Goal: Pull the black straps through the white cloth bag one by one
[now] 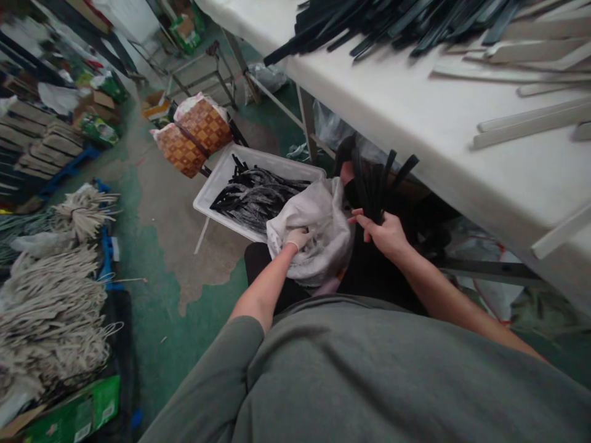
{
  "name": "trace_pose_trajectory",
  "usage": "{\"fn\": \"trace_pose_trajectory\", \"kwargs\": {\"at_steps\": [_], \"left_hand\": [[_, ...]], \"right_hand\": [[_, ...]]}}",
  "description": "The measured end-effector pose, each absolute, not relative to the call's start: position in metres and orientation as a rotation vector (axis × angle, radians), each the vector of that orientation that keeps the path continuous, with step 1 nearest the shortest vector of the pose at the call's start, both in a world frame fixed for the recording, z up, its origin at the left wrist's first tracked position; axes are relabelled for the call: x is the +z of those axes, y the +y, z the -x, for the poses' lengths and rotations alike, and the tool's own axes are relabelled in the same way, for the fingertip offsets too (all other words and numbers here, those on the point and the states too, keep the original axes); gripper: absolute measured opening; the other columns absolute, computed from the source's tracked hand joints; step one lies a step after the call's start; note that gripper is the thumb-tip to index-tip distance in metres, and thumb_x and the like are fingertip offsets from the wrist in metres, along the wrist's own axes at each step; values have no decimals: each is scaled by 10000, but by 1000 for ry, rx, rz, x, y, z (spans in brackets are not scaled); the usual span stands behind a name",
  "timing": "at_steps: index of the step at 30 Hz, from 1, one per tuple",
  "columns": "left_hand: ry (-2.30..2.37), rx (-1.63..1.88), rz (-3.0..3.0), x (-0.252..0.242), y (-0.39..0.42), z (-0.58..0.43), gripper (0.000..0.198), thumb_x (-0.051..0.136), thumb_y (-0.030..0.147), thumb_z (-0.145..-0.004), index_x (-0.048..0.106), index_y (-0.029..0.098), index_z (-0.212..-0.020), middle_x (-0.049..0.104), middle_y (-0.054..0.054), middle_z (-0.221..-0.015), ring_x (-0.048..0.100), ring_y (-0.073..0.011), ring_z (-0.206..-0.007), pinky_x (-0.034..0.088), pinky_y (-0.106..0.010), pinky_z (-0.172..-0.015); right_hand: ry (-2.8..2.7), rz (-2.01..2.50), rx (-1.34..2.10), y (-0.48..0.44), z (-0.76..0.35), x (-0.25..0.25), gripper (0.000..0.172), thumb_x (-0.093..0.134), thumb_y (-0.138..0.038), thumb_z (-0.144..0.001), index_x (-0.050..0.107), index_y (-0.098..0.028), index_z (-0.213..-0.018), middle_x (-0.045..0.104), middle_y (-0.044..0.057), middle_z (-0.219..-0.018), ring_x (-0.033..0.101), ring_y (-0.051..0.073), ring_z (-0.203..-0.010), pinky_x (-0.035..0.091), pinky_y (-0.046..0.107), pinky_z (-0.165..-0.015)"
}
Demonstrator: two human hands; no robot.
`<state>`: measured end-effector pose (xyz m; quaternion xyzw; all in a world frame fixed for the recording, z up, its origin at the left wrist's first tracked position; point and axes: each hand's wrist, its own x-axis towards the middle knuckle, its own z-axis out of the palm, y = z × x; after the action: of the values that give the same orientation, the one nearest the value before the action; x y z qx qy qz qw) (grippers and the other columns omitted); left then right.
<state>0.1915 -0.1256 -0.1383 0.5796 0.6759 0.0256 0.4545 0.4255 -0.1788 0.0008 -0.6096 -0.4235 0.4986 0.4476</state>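
My right hand (386,234) is closed around a bundle of black strips (369,191), which stand upright and fan out at the top. Between my legs sits a white woven sack (318,206) with its mouth open. My left hand (300,238), in what looks like a pale glove, reaches into the sack's mouth; its fingertips are too blurred and hidden to read. Small contents in the sack cannot be made out. Just beyond stands a white plastic bin (207,206) with many black strips (258,191) in it.
To the right runs a white-topped table (369,104), bearing piles of black strips (392,24) and pale strips (530,120). A chair with a checkered cushion (198,135) stands beyond the bin. Bundles of pale cords (60,307) lie at the left, near a green carton (74,412).
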Motion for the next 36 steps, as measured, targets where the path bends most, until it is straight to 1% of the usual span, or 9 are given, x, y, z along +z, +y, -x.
{"fn": "trace_pose_trajectory", "kwargs": {"at_steps": [4, 9, 16, 21, 27, 30, 32, 34, 36], "left_hand": [[1740, -46, -1397, -160, -123, -206, 237, 652, 400, -786, 741, 182, -818, 729, -147, -996, 648, -297, -986, 448, -346, -863], [1759, 27, -1375, -152, -126, -195, 166, 613, 277, -783, 736, 172, -745, 731, -151, -948, 644, -295, -1006, 439, -339, -875], [1647, 412, -1226, -75, -173, -144, 323, 525, 391, -830, 735, 146, -808, 734, -92, -863, 670, -229, -863, 491, -329, -837], [1405, 859, -909, -14, -229, -139, 341, 658, 464, -776, 745, 136, -808, 738, -87, -840, 683, -214, -818, 506, -342, -854], [1365, 1035, -1066, 26, -277, -156, 291, 645, 424, -833, 765, 163, -874, 748, -79, -878, 685, -226, -897, 488, -346, -917], [1301, 1048, -1093, 31, -288, -163, 312, 627, 434, -851, 762, 162, -921, 747, -73, -863, 683, -218, -839, 505, -344, -875], [1269, 1025, -1132, 31, -293, -166, 322, 613, 439, -864, 760, 155, -895, 742, -72, -847, 675, -211, -801, 511, -336, -838], [1244, 992, -1192, 29, -297, -168, 320, 608, 437, -870, 757, 153, -865, 737, -68, -838, 666, -208, -791, 508, -328, -819], [1232, 972, -1234, 28, -298, -168, 318, 607, 437, -871, 754, 156, -863, 734, -63, -843, 662, -210, -809, 501, -328, -830]], "right_hand": [[-1068, 1518, 1239, -180, -423, -7, 351, 677, -437, -754, 677, -139, -940, 748, 80, -822, 454, 73, -394, 400, 243, -417], [-1042, 1517, 1303, -173, -420, -14, 335, 683, -405, -725, 662, -139, -926, 733, 56, -794, 455, 74, -387, 386, 241, -411], [-1043, 1532, 1417, -166, -423, -9, 213, 692, -325, -738, 639, -141, -830, 727, 55, -740, 433, 70, -380, 359, 240, -414], [-1199, 1309, 1839, -178, -411, 12, 248, 716, -372, -744, 679, -130, -705, 734, 80, -727, 411, 58, -389, 339, 239, -413], [-926, 1189, 2125, -212, -372, 23, 308, 728, -392, -742, 675, -128, -892, 753, 110, -858, 392, 49, -393, 283, 211, -361], [-761, 1178, 2199, -226, -355, 25, 274, 735, -352, -729, 660, -128, -869, 702, 54, -685, 371, 49, -391, 304, 198, -371], [-667, 1105, 2226, -232, -347, 29, 277, 738, -338, -721, 660, -135, -892, 590, -15, -531, 348, 50, -387, 320, 191, -392], [-609, 1040, 2204, -232, -344, 35, 332, 751, -320, -704, 657, -148, -972, 525, -52, -497, 334, 49, -390, 313, 185, -398], [-605, 1034, 2129, -228, -343, 42, 394, 771, -295, -673, 649, -156, -1021, 537, -51, -535, 336, 45, -400, 295, 182, -392]]}}
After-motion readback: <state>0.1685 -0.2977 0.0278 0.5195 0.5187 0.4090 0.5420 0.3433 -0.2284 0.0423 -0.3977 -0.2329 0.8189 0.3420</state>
